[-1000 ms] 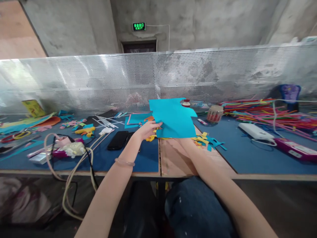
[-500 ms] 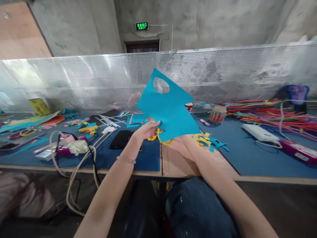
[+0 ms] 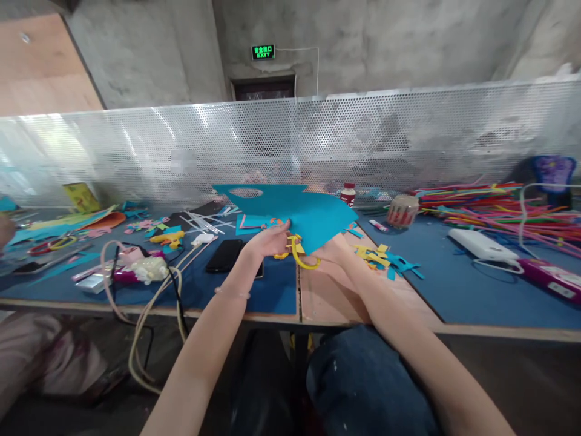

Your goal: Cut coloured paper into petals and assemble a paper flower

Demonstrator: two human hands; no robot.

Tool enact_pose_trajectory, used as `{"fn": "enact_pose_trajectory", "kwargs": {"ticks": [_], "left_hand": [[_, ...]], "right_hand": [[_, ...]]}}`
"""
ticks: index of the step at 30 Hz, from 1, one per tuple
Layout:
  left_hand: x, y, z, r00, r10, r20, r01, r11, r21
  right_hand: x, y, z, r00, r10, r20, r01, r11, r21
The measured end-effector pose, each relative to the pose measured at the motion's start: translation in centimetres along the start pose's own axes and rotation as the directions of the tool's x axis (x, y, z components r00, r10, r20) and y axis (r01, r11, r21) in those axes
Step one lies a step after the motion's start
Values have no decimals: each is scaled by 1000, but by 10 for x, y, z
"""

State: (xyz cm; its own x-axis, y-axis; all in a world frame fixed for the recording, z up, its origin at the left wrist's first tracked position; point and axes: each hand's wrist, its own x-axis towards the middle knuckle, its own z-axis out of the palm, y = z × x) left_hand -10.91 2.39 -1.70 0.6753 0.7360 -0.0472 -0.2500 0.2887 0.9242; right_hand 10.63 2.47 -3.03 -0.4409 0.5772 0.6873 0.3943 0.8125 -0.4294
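A bright blue paper sheet [image 3: 290,206] with an oval hole near its left end is held up above the table, tilted almost edge-on to me. My left hand [image 3: 275,239] pinches its near edge, thumb on top and fingers underneath. Beneath the sheet's lower right part is my right hand [image 3: 330,249], its fingers mostly hidden, so their grip does not show. Between both hands hangs a yellow loop [image 3: 308,264] resembling a scissors handle; its remainder is covered. Yellow and blue paper scraps [image 3: 374,255] lie to the right of my right hand.
A black phone [image 3: 223,255] lies left of my hands. Farther left are a yellow glue gun [image 3: 167,238], cables [image 3: 147,315] and red-and-yellow scissors [image 3: 53,244]. On the right are a white power strip [image 3: 481,245] and colourful pipe cleaners [image 3: 494,212]. A perforated metal screen [image 3: 363,139] stands behind.
The blue sheet has tipped down from nearly upright to almost flat, its holed end swinging leftward. A bottle behind it is now more visible. Both hands have stayed in nearly the same place.
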Motion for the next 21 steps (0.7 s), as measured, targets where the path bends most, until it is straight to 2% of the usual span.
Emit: {"fn": "enact_pose_trajectory", "kwargs": {"ticks": [2,4,7,12,14,16,18,21], "left_hand": [[1,0,0,1000,17,-16,-17,1000,17],[2,1,-1,997,68,-41,-68,998,19],[2,2,-7,989,127,-75,-128,992,-2],[-1,3,-11,985,153,-83,-154,988,-11],[-2,6,-9,973,178,-146,-180,984,-4],[-4,10,-9,937,206,-284,-215,977,-2],[-6,16,-9,868,265,-420,-303,953,-23],[-10,24,-14,777,359,-517,-460,885,-77]], "right_hand": [[0,-1,0,995,-76,66,82,992,-97],[-2,-2,1,994,-110,27,112,980,-163],[-4,0,2,991,-107,-75,86,968,-236],[-4,1,0,989,-77,-123,40,959,-282],[-4,0,-2,983,-80,-168,31,962,-272],[-4,0,-2,982,-64,-180,16,967,-254],[-4,3,-3,982,-1,-188,-39,977,-208],[-3,9,-4,964,168,-208,-187,979,-75]]}}
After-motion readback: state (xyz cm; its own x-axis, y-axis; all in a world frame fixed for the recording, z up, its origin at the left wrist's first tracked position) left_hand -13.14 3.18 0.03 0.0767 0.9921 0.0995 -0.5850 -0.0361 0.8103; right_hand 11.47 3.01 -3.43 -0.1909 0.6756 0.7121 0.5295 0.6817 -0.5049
